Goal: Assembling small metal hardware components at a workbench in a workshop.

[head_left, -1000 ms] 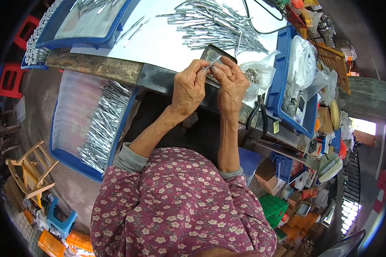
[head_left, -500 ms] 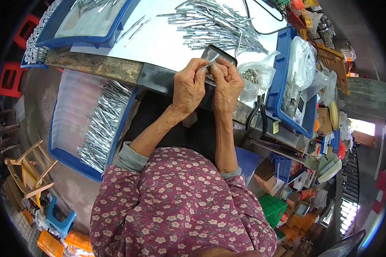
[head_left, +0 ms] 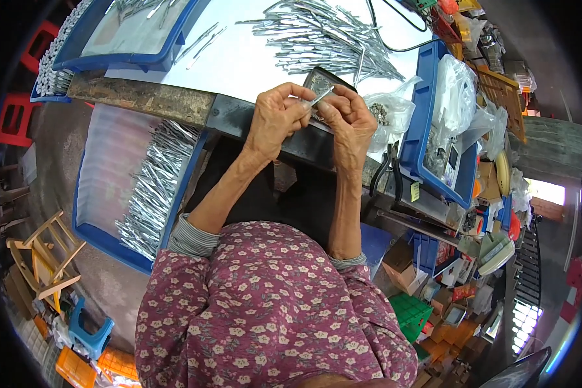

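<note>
Over the table's front edge, my left hand [head_left: 275, 119] pinches a short, thin silver metal rod [head_left: 322, 96] between thumb and fingers. My right hand [head_left: 350, 132] is close beside it, thumb and forefinger pressed together by the rod's far end. Whatever those right fingertips grip is too small to make out. Just behind the hands lies a small dark-rimmed tray [head_left: 319, 79], its near part hidden by my fingers. A large pile of similar long silver metal pieces [head_left: 330, 39] spreads over the white table top beyond.
Pliers with black handles [head_left: 388, 171] hang at the table edge, right of my hands. A clear bag of small metal parts [head_left: 385, 116] sits near a blue tray [head_left: 423, 123] with plastic bags. At left, a blue bin [head_left: 113, 249] holds many silver pieces; another blue tray [head_left: 165, 58] stands above.
My hands have moved slightly apart, the left one leftward and the right one rightward. The metal rod now shows more of its length between them.
</note>
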`<state>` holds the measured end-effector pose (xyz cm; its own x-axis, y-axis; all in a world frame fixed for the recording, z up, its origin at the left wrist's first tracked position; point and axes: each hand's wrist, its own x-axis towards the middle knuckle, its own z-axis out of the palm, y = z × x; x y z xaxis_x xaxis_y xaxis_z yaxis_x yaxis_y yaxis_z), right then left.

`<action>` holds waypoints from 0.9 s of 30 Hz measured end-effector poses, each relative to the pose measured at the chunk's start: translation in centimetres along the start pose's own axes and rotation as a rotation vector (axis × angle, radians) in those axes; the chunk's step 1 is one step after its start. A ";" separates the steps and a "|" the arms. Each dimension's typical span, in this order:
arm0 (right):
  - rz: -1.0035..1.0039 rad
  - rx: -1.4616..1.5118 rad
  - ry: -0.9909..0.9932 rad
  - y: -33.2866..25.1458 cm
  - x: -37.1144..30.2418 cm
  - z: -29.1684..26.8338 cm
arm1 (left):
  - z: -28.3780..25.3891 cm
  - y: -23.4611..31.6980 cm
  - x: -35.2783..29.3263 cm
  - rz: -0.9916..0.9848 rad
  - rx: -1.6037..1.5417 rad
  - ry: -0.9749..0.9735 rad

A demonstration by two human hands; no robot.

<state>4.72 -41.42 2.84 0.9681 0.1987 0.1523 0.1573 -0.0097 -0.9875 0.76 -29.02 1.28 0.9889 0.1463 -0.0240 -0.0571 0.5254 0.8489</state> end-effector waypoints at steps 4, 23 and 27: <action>-0.011 -0.004 0.013 0.0 0.0 0.3 | 0.2 -0.7 0.1 0.096 0.103 0.042; 0.052 0.080 0.024 -0.3 0.0 0.6 | 0.8 -1.1 -0.5 0.263 0.369 0.156; 0.045 0.099 0.047 0.2 -0.2 0.8 | 1.1 -1.0 -0.5 0.290 0.407 0.165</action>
<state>4.41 -40.62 2.62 0.9823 0.1540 0.1067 0.0953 0.0797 -0.9923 0.46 -30.54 1.05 0.9036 0.3851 0.1876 -0.2351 0.0799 0.9687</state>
